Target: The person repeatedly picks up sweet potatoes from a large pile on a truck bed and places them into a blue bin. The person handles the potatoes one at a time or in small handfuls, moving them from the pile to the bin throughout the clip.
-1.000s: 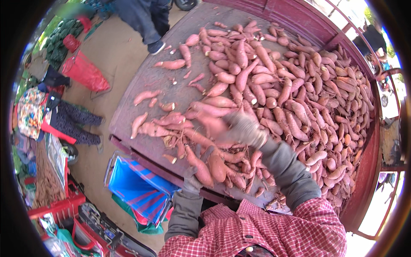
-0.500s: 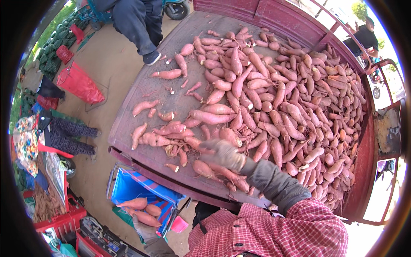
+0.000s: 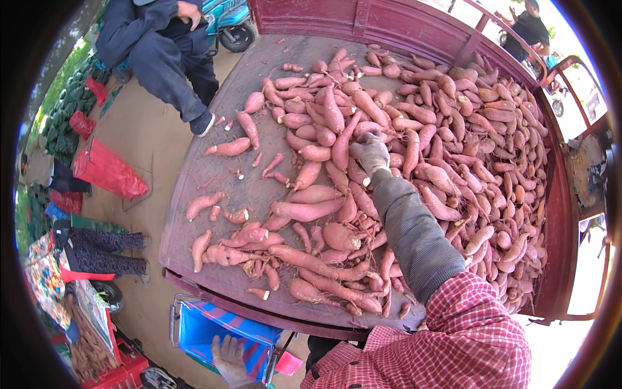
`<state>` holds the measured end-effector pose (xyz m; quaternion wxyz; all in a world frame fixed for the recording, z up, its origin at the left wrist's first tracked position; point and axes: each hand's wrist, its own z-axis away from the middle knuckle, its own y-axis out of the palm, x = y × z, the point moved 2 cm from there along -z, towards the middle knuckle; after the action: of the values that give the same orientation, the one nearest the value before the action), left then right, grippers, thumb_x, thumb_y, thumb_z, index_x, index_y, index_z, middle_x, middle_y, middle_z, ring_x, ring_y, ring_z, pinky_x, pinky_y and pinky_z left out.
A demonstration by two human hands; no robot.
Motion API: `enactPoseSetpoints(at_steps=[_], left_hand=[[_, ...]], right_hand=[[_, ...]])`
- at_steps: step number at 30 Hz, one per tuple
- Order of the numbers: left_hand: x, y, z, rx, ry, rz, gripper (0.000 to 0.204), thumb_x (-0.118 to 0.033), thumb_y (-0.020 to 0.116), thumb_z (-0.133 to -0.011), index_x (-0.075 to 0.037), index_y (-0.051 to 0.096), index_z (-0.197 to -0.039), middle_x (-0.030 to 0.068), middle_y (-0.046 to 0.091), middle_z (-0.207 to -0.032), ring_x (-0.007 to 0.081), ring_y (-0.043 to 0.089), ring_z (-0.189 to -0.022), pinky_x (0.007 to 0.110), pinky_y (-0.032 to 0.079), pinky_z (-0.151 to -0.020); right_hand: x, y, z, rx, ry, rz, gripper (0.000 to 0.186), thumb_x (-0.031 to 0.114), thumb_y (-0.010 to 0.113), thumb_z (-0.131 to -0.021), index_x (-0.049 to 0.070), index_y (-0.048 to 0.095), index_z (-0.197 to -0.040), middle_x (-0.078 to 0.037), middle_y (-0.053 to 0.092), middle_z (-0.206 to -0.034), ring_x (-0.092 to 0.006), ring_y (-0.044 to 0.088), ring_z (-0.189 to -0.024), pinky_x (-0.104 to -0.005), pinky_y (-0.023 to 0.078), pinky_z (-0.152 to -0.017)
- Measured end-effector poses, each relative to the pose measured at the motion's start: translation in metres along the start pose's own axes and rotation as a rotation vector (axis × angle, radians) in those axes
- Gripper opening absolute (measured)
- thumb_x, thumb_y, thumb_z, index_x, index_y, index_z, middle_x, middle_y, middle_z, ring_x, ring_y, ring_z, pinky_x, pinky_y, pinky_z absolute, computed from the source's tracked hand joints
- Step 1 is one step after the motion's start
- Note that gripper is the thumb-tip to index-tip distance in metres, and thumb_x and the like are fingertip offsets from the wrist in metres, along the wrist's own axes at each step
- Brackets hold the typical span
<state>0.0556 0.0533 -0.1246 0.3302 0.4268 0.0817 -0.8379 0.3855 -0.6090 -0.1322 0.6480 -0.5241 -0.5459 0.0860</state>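
Note:
Sweet potatoes [image 3: 311, 212] with reddish-pink skins lie in a large heap on the dark red truck bed [image 3: 194, 170]. My right hand [image 3: 370, 152], in a pale work glove, reaches into the middle of the heap. Its fingers curl down over a sweet potato [image 3: 383, 134], partly hiding it. Below the bed's near edge, my left hand [image 3: 230, 358], also gloved, hovers at the mouth of a blue bag [image 3: 194, 324] with red stripes. That hand is empty, its fingers spread. The bag hangs on a metal frame, and its bottom is out of sight.
Metal side walls [image 3: 414, 29] border the bed at the far side and right. A person [image 3: 162, 65] sits at its far left corner. On the ground at left stand a red bag [image 3: 110, 172] and another person [image 3: 97, 249]. A red crate [image 3: 120, 369] is at lower left.
Several sweet potatoes at the blue bag's mouth have left view, and my left hand now shows empty. My right hand has moved from the near edge farther into the heap.

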Motion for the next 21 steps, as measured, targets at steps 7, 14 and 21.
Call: enactPoseSetpoints(at_steps=[7,14,21], left_hand=[[0.007,0.163,0.023,0.499,0.025,0.023,0.06,-0.043,0.061,-0.104,-0.009,0.05,-0.151,0.0212,0.063,-0.137,0.0333,0.065,-0.118,0.048,0.058,-0.094],[0.066,0.329,0.056,0.85,-0.469,0.308,0.057,-0.043,0.062,-0.102,-0.009,0.052,-0.147,0.0197,0.066,-0.131,0.0347,0.068,-0.114,0.052,0.059,-0.095],[0.1,0.328,0.057,0.992,-0.418,0.359,0.07,-0.048,0.076,-0.088,-0.014,0.053,-0.144,0.0109,0.07,-0.112,0.0227,0.067,-0.084,0.044,0.058,-0.074]], right_hand=[[-0.014,-0.025,0.088,0.087,-0.07,-0.646,0.012,-0.001,0.074,-0.077,0.0,0.072,-0.089,-0.012,0.069,-0.129,-0.0164,0.064,-0.11,-0.0315,0.051,-0.095],[0.105,-0.105,0.251,0.695,-0.338,-0.855,0.023,0.014,0.075,-0.09,0.006,0.072,-0.111,-0.013,0.067,-0.137,-0.0275,0.069,-0.117,-0.0406,0.055,-0.1],[0.034,-0.085,0.141,-0.079,-0.545,-0.293,0.025,0.018,0.077,-0.087,0.009,0.075,-0.111,-0.015,0.075,-0.094,-0.0365,0.073,-0.085,-0.0456,0.059,-0.076]])
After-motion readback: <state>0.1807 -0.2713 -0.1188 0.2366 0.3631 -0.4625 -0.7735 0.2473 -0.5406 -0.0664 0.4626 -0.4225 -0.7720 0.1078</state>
